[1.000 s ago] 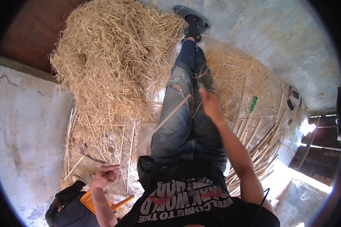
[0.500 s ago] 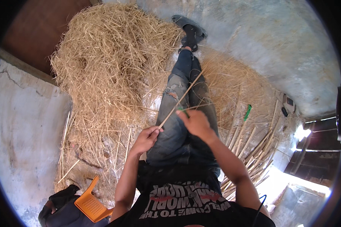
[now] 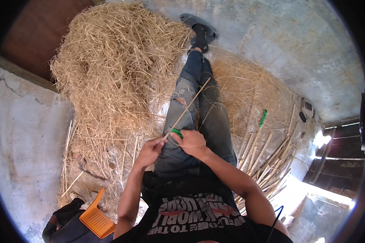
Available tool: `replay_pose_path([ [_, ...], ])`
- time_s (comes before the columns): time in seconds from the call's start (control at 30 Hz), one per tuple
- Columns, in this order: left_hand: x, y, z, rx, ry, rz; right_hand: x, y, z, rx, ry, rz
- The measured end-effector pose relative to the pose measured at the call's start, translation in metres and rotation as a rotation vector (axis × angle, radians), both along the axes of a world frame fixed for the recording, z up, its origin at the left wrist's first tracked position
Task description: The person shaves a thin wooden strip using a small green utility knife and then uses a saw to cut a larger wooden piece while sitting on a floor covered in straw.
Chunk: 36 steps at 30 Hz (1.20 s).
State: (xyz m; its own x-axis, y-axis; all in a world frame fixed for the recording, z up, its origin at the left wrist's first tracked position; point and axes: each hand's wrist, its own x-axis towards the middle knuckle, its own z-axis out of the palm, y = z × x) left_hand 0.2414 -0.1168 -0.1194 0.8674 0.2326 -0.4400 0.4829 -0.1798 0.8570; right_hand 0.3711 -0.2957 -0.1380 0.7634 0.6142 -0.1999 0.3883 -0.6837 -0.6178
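Observation:
A thin, light-brown stick (image 3: pixel 189 106) slants over my outstretched legs, its far end pointing up and to the right. My left hand (image 3: pixel 149 153) is closed around its near end, above my lap. Close beside that, my right hand (image 3: pixel 193 143) grips a small bright green tool (image 3: pixel 177 132) against the stick; its blade or tip cannot be made out. A fine, pale strand curls over my thigh near the right hand. My worn dark jeans (image 3: pixel 215 133) lie under both hands.
A large straw heap (image 3: pixel 113 60) fills the left, with thinner straw (image 3: pixel 247 87) at right. Several sticks (image 3: pixel 271 166) lie right of my legs, near another green item (image 3: pixel 263 118). An orange plastic chair part (image 3: pixel 96 220) and dark clothing (image 3: pixel 65 229) are lower left. Walls (image 3: pixel 296 48) border the floor.
My right hand with the green tool has moved down along the stick toward my left hand. The stick and my left hand have shifted slightly left.

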Motion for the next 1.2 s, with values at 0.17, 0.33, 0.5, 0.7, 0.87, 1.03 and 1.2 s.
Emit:
replay_pose_path([
  [0.17, -0.072, 0.032, 0.060, -0.010, 0.171, -0.035, 0.010, -0.005, -0.002, 0.019, 0.061, -0.159],
  [0.33, -0.193, 0.094, 0.127, -0.137, 0.231, 0.062, 0.090, -0.050, -0.031, 0.020, -0.092, -0.400],
  [0.5, -0.196, 0.089, 0.136, -0.068, 0.127, 0.204, 0.154, -0.088, 0.026, 0.083, -0.093, -0.552],
  [0.7, -0.080, 0.034, 0.038, -0.306, 0.015, 0.251, 0.085, -0.046, 0.066, 0.211, -0.158, -0.230],
  [0.87, 0.002, 0.003, 0.006, -0.556, 0.091, 0.137, 0.015, -0.020, 0.032, 0.172, -0.094, -0.012],
  [1.03, 0.024, 0.000, -0.002, -0.736, 0.211, 0.164, -0.005, -0.007, 0.007, 0.158, -0.074, 0.048],
  [1.2, 0.022, 0.005, -0.008, -0.806, 0.248, 0.184, -0.001, -0.004, 0.011, 0.028, -0.019, 0.091],
])
